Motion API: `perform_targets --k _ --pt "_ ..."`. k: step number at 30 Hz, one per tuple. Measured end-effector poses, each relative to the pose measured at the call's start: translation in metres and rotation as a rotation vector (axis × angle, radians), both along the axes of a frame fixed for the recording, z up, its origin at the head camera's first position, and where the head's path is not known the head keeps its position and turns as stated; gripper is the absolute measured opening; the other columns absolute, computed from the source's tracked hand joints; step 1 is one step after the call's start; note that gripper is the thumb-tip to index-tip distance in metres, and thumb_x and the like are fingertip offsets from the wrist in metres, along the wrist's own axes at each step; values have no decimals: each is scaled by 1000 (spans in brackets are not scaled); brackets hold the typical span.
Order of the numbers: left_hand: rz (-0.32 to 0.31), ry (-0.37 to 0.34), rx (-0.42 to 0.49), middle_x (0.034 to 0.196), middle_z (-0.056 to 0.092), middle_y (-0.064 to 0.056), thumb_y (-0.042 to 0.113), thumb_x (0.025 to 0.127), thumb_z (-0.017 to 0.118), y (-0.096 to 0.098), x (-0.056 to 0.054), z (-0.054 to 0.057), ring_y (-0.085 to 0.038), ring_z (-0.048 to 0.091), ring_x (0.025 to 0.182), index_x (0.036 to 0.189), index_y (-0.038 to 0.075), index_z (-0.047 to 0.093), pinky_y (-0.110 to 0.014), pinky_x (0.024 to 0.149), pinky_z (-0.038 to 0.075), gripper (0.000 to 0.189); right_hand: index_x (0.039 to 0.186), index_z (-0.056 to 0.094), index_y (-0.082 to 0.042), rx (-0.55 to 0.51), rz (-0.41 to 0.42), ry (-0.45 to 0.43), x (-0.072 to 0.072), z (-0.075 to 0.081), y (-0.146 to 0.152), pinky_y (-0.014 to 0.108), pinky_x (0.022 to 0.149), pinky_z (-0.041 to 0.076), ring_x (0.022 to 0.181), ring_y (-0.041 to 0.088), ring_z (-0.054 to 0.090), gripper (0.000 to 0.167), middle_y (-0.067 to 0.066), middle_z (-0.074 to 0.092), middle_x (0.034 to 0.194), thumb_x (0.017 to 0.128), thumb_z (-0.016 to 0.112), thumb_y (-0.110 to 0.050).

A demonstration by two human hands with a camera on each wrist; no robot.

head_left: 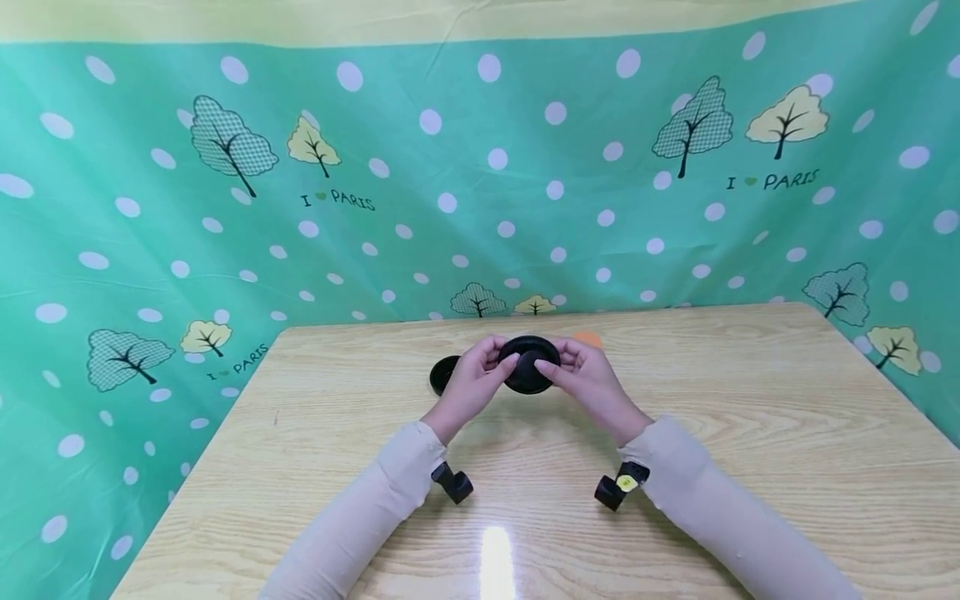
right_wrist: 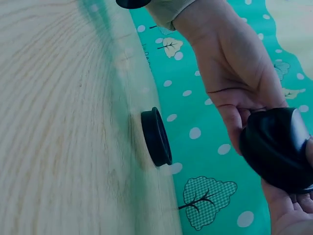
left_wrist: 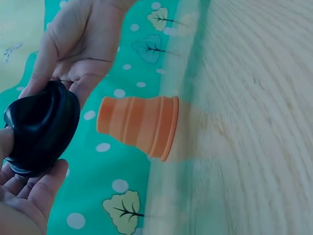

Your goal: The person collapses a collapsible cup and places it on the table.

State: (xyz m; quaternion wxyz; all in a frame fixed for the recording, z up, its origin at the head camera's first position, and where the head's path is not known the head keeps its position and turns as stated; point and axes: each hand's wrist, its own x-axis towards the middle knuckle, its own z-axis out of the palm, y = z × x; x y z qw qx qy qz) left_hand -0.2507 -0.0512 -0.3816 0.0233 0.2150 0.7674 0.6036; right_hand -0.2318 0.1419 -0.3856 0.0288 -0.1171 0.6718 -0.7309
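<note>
A black, flexible-looking collapsible cup (head_left: 528, 379) is held up off the table between both hands. My left hand (head_left: 474, 377) pinches its left edge, thumb on the near face and fingers behind. On the opposite edge, my right hand (head_left: 590, 382) grips it the same way. Its round rim faces away from the thumbs in the wrist views, and the black wall (left_wrist: 41, 129) looks dented and folded in. Behind the right hand, an orange tiered cup (left_wrist: 139, 122) stands upside down, wide rim on the table. Past the left hand lies a low black round piece (right_wrist: 155, 137).
The light wood-grain table (head_left: 337, 467) reaches back to a green dotted cloth (head_left: 405, 183) hanging behind and at the sides. Small black cameras (head_left: 453, 483) are strapped to both wrists, hanging inward over the tabletop.
</note>
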Motion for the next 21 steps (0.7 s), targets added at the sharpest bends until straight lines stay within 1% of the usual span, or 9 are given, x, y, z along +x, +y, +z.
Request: perform_targets --k 3,7,11,13,16,18,20,21 --pt "8 3 -4 103 68 -13 16 94 59 -1 0 -2 -18 64 93 110 1 60 -29 81 53 22 107 55 9 49 2 10 1 2 0 22 72 54 83 11 66 27 7 69 93 87 67 -6" --pt "10 18 -29 106 68 -16 12 92 62 -2 -1 -4 -21 66 94 113 -1 63 -28 81 54 25 106 56 8 149 36 30 1 2 1 22 73 54 85 12 66 28 14 67 100 86 68 -7" --pt "-33 38 -68 109 67 -16 9 90 63 -2 -1 -5 -21 66 95 115 -2 64 -26 79 54 27 109 58 5 257 65 72 1 3 3 24 77 54 93 18 65 30 18 64 106 86 69 -10" --pt "-65 39 -94 110 67 -15 9 90 64 -2 0 -6 -20 66 96 115 -1 65 -25 79 54 27 111 59 4 303 88 97 1 4 4 26 79 54 96 22 65 30 19 64 108 86 69 -9" --pt "-99 20 -142 110 68 -13 10 90 64 -3 0 -7 -18 66 97 115 2 66 -24 77 54 27 113 59 5 381 145 137 1 3 6 27 80 54 98 26 64 31 20 64 108 86 68 -8" --pt "-108 -2 -162 111 68 -13 10 90 65 -3 1 -6 -19 66 97 115 2 66 -24 77 54 27 114 59 6 417 177 141 0 2 6 27 80 54 97 26 65 32 20 64 107 87 68 -7" --pt "-110 -20 -173 111 67 -14 11 90 65 -4 3 -5 -21 66 98 116 1 65 -25 78 54 28 114 60 7 430 193 135 1 1 7 26 79 54 96 25 65 32 20 65 107 87 68 -8" --pt "-108 -25 -175 111 67 -14 12 90 65 -4 5 -1 -21 66 98 116 0 65 -26 78 54 28 114 60 6 426 194 128 1 0 7 26 79 54 96 24 65 31 19 65 107 87 68 -8"
